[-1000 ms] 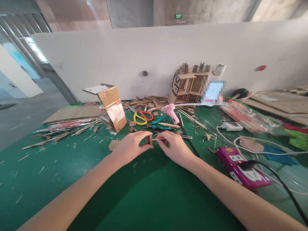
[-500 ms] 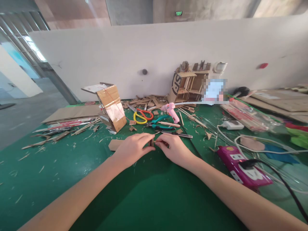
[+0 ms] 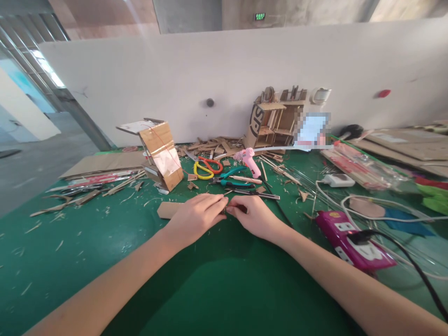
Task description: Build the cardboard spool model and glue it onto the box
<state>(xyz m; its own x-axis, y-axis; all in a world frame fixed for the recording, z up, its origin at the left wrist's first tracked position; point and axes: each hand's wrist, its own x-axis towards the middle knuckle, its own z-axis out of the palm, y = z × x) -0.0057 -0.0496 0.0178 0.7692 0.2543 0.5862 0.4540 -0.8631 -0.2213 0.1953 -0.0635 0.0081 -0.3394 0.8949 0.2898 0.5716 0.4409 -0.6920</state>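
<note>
My left hand (image 3: 196, 217) and my right hand (image 3: 252, 214) meet fingertip to fingertip low over the green mat (image 3: 210, 289). Between them they pinch a small brown cardboard piece (image 3: 225, 208), now almost fully hidden by the fingers. Both hands are closed around it. A flat cardboard scrap (image 3: 168, 209) lies just left of my left hand. A dark thin tool (image 3: 257, 194) lies just beyond my right hand.
Beyond the hands lie yellow and orange scissors (image 3: 204, 169), teal pliers (image 3: 233, 179) and a pink glue gun (image 3: 249, 162). A taped cardboard box (image 3: 163, 154) stands at left, a cardboard shelf model (image 3: 275, 123) by the wall. A magenta power strip (image 3: 353, 240) with cables sits at right.
Both hands have come lower onto the mat and closer together. The small cardboard piece and thin stick, plainly visible a second ago, are now nearly covered by the fingers.
</note>
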